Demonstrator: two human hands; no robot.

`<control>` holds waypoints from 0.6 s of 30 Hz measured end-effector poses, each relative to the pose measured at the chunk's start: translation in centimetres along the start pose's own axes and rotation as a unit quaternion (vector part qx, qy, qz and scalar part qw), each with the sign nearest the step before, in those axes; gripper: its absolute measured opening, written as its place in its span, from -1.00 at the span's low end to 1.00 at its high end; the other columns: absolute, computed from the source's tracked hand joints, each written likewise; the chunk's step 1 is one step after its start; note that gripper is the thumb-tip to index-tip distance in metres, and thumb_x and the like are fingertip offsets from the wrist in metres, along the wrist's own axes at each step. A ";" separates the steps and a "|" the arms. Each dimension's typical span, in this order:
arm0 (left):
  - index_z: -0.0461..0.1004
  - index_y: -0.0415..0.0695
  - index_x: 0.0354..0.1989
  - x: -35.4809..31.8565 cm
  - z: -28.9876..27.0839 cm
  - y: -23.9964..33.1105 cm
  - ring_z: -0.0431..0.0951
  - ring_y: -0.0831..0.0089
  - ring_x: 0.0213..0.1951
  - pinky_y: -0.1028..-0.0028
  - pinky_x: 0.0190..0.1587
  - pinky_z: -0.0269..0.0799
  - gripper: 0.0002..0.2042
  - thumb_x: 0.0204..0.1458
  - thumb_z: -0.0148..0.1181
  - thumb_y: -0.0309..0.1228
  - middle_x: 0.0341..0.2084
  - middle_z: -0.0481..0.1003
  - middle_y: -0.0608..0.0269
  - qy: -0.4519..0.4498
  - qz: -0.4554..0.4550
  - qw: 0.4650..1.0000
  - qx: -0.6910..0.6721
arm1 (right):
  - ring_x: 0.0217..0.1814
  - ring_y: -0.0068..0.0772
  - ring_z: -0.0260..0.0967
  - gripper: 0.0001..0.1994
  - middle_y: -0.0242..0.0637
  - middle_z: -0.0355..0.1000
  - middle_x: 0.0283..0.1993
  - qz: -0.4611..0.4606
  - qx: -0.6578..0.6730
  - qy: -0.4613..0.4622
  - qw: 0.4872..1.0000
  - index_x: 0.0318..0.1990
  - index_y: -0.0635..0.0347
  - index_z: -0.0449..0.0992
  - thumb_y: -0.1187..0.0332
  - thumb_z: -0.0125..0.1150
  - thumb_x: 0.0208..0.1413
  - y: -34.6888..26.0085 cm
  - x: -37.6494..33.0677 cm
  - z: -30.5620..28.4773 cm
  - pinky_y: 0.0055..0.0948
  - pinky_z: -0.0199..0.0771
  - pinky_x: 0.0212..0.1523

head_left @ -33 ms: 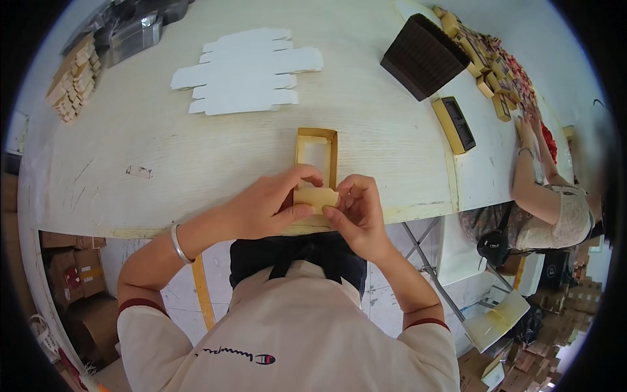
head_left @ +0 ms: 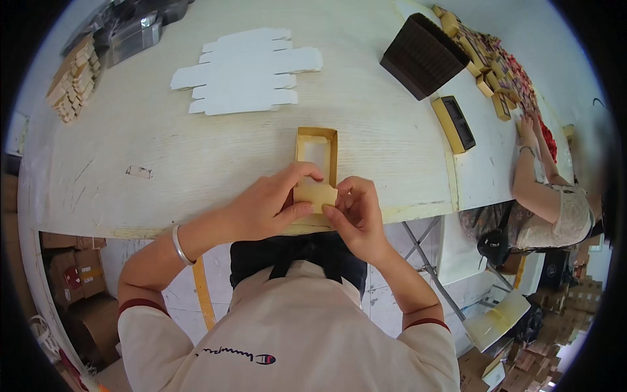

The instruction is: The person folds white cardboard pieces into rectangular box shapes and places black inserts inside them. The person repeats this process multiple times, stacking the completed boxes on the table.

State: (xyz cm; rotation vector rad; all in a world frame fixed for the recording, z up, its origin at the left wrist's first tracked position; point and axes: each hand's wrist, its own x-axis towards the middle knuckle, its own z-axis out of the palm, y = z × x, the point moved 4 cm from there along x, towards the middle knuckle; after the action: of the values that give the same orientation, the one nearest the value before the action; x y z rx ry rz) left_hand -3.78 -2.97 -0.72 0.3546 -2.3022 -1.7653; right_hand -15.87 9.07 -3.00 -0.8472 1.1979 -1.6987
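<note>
Head view: an open tan box (head_left: 334,153) is lying between both hands, reaching the table's (head_left: 215,157) 6 o'clock edge, its floor showing pale. Left hand (head_left: 264,206) is curling half-closed, pinching the box's 6 o'clock flap (head_left: 315,195) between thumb and finger; right hand (head_left: 362,219) is gripping the flap's 3 o'clock end, fingers bent, thumb on the corner. At 2 o'clock a gold box (head_left: 447,127) is holding a black insert (head_left: 463,123); a brown ribbed stack (head_left: 424,55) is standing at 1. White flat cartons (head_left: 248,72) are lying at 11, well apart from the hands.
</note>
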 end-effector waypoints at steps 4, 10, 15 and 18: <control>0.35 -0.14 -0.11 0.3 0.2 0.1 0.49 0.33 -0.42 0.41 -0.41 0.40 -0.79 0.10 0.15 -0.42 -0.30 0.43 0.15 0.040 0.020 0.999 0.023 | -0.35 -0.40 0.28 -0.59 -0.09 0.32 -0.03 -0.228 -0.512 -0.036 0.827 -0.02 0.22 0.46 0.67 0.17 -0.10 -1.3 -0.7 1.2 -0.54 0.32 -0.36; 0.44 -0.17 -0.39 -1.1 1.8 0.9 0.44 0.22 -0.52 0.35 -0.46 0.41 -0.86 0.02 0.22 -0.37 -0.37 0.38 0.23 0.140 0.183 0.895 0.382 | -0.27 -0.33 0.31 -0.72 -0.25 0.33 -0.20 -0.321 -0.640 -0.074 0.694 -0.21 0.23 0.48 0.47 0.15 -0.18 -1.9 -0.2 1.9 -0.37 0.27 -0.36; 0.50 -0.19 -0.38 -0.6 1.5 0.3 0.46 0.19 -0.47 0.33 -0.45 0.39 -0.86 -0.03 0.25 -0.39 -0.50 0.37 0.20 0.057 0.091 0.941 0.322 | -0.31 -0.19 0.34 -0.89 -0.26 0.31 -0.37 -0.183 -0.583 -0.199 0.766 -0.39 0.22 0.45 0.53 0.17 -0.15 -2.4 2.0 1.8 -0.29 0.30 -0.36; 0.52 -0.18 -0.35 0.3 0.9 1.0 0.49 0.20 -0.40 0.30 -0.37 0.42 -0.82 -0.09 0.31 -0.39 -0.43 0.44 0.20 -0.035 0.021 0.952 0.305 | -0.31 -0.12 0.34 -0.90 -0.24 0.35 -0.36 -0.091 -0.568 -0.271 0.772 -0.35 0.22 0.47 0.53 0.20 -0.07 -3.3 3.0 1.8 -0.25 0.33 -0.30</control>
State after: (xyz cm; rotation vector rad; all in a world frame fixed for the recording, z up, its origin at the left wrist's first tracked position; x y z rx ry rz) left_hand -4.43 -2.05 0.00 0.3359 -2.8404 -1.0175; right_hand -16.32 6.15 0.80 -2.0499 1.6948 -0.5576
